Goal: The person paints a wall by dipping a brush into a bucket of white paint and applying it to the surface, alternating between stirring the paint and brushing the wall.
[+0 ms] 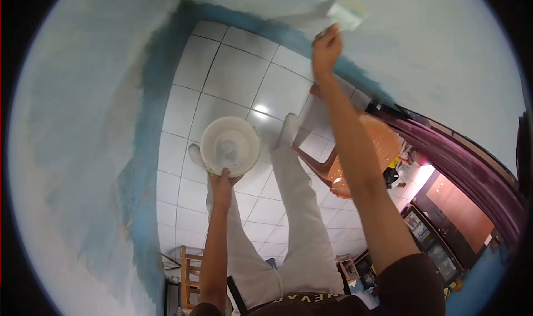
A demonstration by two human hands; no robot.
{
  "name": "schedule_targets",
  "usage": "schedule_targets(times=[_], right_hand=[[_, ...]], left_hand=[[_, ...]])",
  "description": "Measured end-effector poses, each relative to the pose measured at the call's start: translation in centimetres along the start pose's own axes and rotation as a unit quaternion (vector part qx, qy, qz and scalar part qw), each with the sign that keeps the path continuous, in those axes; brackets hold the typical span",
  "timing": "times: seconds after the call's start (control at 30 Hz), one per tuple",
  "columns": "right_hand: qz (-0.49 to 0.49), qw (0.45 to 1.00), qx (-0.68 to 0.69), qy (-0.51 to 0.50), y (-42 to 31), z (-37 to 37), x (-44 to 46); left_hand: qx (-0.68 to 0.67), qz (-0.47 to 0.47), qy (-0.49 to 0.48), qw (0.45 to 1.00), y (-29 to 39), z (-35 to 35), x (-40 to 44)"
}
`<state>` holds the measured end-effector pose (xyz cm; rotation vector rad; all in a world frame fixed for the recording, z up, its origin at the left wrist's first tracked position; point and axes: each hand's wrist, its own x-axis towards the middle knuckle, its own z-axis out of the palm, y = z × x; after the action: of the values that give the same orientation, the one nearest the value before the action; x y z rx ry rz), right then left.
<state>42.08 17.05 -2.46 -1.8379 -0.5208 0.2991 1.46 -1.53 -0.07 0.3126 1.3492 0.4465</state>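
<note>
My left hand [221,185] grips the near rim of a white bucket [244,135], its thumb over the edge. A little whitish paint [226,152] lies at the bottom of the bucket. Stretched out ahead, my right hand [326,51] is closed round the handle of a wide paintbrush [345,14], whose pale head is against or very near the wall [422,44]; contact is hard to judge. The wall's surface is patchy white over blue, with a darker blue band [300,37] along its base.
An orange plastic chair [383,144] stands to the right, partly behind my right arm. Beyond it hangs a purple curtain [461,155]. Another whitish-blue wall [83,149] rises on the left. A wooden chair [191,269] is at lower left. White tiles [233,55] cover the floor.
</note>
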Motion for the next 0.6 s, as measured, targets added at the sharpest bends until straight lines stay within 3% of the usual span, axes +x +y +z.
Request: schedule_targets(times=[0.03,0.1,0.13,0.2,0.47,0.5,0.57,0.6], right_hand=[[0.007,0.999,-0.040,0.006,2.0,1.1,-1.1],[0.205,0.977,0.016,-0.053,4.6,2.9,-2.9],[0.204,0.977,0.017,-0.054,4.9,2.9,-2.8],[0.462,0.873,0.138,-0.072,4.9,3.1,-2.0],[0.203,0.968,0.135,-0.067,-18.8,-5.5,-3.0],[0.198,0.968,0.135,-0.072,-20.2,-6.1,-3.3],[0.068,0.989,0.128,-0.023,-21.7,-6.6,-3.6],[0.067,0.989,0.129,-0.024,-21.4,-6.1,-3.2]], left_hand=[[0.009,0.002,0.009,1.000,1.1,0.6,-0.4],[0.011,0.009,0.020,1.000,1.8,0.6,-0.3],[0.011,0.010,0.021,1.000,1.9,0.7,-0.4],[0.006,0.010,0.042,0.999,2.1,0.8,-0.6],[-0.030,0.011,0.032,0.999,2.3,1.7,-0.2],[-0.026,0.006,0.041,0.999,2.6,2.0,-0.1],[-0.035,0.014,0.034,0.999,2.9,2.4,0.2],[-0.038,0.018,0.028,0.999,2.9,2.5,0.3]])
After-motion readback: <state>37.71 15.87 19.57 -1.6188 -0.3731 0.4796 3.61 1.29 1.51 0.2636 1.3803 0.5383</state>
